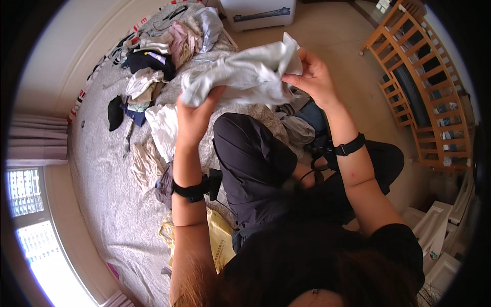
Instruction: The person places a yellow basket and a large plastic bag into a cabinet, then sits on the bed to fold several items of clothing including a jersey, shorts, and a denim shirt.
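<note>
Stretched between my two hands in front of me is a pale grey-white garment (240, 71), blurred by motion and partly bunched, so its exact kind does not show. My left hand (197, 115) is closed on its left end, the fingers hidden behind the cloth. At the upper right end, my right hand (316, 77) pinches the cloth between thumb and fingers. Below my left hand, a white garment (162, 130) and a cream garment (146, 165) lie crumpled on the bed. Close to my legs on the right sit grey and dark blue clothes (299, 128).
A patterned grey bedspread (107, 199) spreads under me. Mixed clothes (181, 43) are heaped at its far end, with a black item (116, 113) nearer. A yellow bag (220, 238) lies by my left arm. To the right stands a wooden slatted crib (432, 77); a white bin (258, 13) stands far ahead.
</note>
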